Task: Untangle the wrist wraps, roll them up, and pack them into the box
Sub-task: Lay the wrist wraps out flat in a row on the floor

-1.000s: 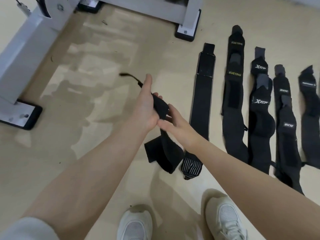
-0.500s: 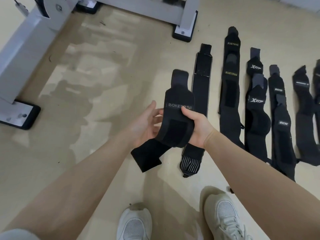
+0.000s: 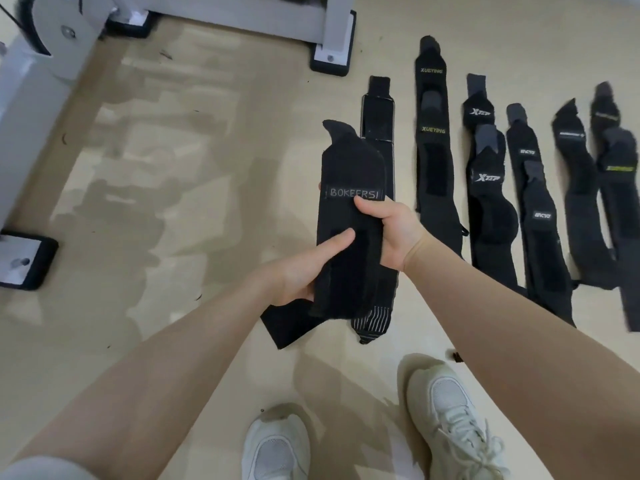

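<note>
Two hands are holding one black wrist wrap (image 3: 349, 216) up above the beige floor (image 3: 180, 188). The left hand (image 3: 298, 271) is gripping its lower edge with the thumb lying flat across the front, and the right hand (image 3: 391, 230) is clasping its right side, thumb pressing just beneath the white "BOKEERSI" label. The soft woven strip is folding over at the bottom, its tail hanging below the left hand. Seven more black wraps are lying flat in a row on the floor: a plain bordered one (image 3: 377, 116) with a striped end, one marked "XUEYING" (image 3: 433, 150) twice in yellow, and one marked "XTEP" (image 3: 485, 174) twice; the other labels are too blurred to read. Two white mesh sneakers (image 3: 446, 407) are showing below.
</note>
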Demonstrator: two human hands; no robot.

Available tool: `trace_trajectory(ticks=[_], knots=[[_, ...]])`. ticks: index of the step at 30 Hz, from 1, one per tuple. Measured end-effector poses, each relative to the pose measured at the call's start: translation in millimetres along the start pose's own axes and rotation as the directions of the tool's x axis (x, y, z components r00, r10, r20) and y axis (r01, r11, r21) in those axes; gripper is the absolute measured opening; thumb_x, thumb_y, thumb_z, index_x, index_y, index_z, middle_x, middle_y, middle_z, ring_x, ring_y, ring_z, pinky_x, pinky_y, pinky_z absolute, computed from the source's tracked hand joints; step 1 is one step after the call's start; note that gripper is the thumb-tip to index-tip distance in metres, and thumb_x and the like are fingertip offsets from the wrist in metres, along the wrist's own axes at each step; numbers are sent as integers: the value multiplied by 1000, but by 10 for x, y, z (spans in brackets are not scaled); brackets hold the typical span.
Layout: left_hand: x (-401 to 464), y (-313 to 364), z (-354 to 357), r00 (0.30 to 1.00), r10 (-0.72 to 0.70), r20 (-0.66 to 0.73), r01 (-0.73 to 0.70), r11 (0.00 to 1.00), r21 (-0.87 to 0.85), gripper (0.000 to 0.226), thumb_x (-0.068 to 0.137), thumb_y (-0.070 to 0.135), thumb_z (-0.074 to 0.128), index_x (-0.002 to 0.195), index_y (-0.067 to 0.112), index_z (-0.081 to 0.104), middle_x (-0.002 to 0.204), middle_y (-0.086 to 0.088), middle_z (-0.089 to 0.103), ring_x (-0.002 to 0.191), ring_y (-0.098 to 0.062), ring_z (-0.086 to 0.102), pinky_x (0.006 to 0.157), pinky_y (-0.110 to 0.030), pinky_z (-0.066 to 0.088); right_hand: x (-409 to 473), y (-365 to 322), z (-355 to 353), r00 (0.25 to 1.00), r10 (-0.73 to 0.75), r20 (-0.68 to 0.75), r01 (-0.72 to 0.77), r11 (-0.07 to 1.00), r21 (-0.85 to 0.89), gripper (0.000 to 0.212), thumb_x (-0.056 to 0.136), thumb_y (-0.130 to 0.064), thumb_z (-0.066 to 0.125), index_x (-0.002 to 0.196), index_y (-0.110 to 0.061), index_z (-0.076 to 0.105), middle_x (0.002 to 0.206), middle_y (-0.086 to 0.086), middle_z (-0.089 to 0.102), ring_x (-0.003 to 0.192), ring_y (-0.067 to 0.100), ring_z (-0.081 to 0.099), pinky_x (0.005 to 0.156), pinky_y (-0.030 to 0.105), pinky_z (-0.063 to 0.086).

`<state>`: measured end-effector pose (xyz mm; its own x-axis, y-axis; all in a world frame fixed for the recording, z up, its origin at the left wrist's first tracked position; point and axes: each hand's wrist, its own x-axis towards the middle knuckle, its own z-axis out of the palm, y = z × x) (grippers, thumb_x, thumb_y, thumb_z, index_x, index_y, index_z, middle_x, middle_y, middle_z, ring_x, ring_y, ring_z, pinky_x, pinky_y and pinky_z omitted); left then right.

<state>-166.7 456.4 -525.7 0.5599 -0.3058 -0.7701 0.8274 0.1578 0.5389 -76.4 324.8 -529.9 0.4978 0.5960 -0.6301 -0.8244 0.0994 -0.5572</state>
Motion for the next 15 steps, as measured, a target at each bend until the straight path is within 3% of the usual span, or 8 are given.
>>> trace_trajectory(ticks=[3, 6, 8, 11, 15], knots=[[-5, 87, 132, 967, -131, 219, 78, 969, 233, 46, 75, 60, 63, 105, 25, 63, 112, 0, 70, 110, -25, 63, 102, -50, 44, -188, -144, -212, 991, -83, -107, 91, 993, 77, 41, 90, -14, 50, 131, -9, 52, 114, 12, 66, 97, 27, 67, 77, 39, 57], [34, 189, 243, 892, -135, 432, 87, 988, 130, 76, 55, 53, 82, 116, 12, 61, 118, -6, 67, 107, -22, 65, 91, -35, 53, -354, -212, -473, 952, -142, -271, 177, 978, 113, 37, 95, -12, 49, 132, -10, 52, 123, 12, 63, 108, 29, 63, 88, 43, 53], [85, 237, 382, 854, -87, 513, 88, 996, 23, 79, 60, 50, 80, 123, 8, 57, 127, -10, 61, 110, -23, 62, 90, -34, 51, -472, -232, -569, 915, -151, -375, 193, 978, 76, 34, 96, -9, 47, 129, -10, 54, 125, 13, 62, 112, 30, 61, 91, 43, 51], [159, 237, 676, 868, -121, 482, 144, 990, -11, 49, 78, 34, 61, 120, 10, 63, 128, -8, 62, 106, -26, 63, 97, -42, 47, -677, -262, -679, 848, -190, -494, 217, 976, -3, 32, 96, -5, 47, 126, -14, 55, 121, 13, 63, 106, 29, 62, 84, 41, 53], [290, 216, 995, 891, -258, 375, 250, 966, 71, 53, 75, 26, 66, 123, 6, 58, 121, -18, 64, 117, -35, 58, 108, -47, 38, -895, -380, -835, 762, -208, -613, 199, 976, -83, 28, 95, -5, 50, 119, -15, 60, 112, 10, 67, 98, 26, 64, 75, 37, 54]])
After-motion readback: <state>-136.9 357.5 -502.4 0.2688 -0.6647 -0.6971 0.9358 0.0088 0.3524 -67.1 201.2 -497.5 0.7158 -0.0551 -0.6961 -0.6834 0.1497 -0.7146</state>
